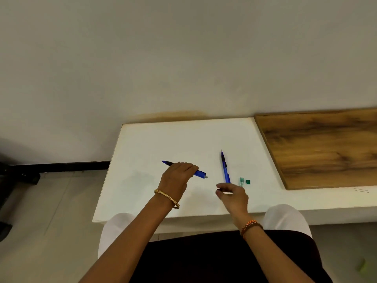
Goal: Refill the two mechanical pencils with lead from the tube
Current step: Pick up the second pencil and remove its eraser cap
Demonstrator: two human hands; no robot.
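On the white table [142, 144], near its front edge, the left hand [177, 176] grips a blue pencil [199, 173] around the middle, holding it above the tabletop with its dark tip pointing away to the left and its capless back end, a small pale stub, pointing toward the right hand [232, 194]. The right hand hovers just right of that stub, thumb and forefinger pinched together on something small and dark, perhaps the pencil's cap or a lead, though it is too small to tell which.

A second blue pencil [225, 168] lies flat on the table just beyond the right hand, tip pointing toward the wall. Just right of this pencil's near end sits the lead tube [241, 182], a small clear-greenish case, and touching or almost touching it on the right is a little green cap [248, 182], so the tube appears to be open.

The pencils are light, stiff plastic barrels, easy to hold mid-barrel as the left hand does; they would roll if set down carelessly. The leads themselves would be thin and brittle, best pinched gently near one end and fed straight into the barrel without bending. The tube is tiny and light, likely to tip or slide at a nudge, so it wants a steady pinch on its sides.

No brand, label or writing can be read on anything.
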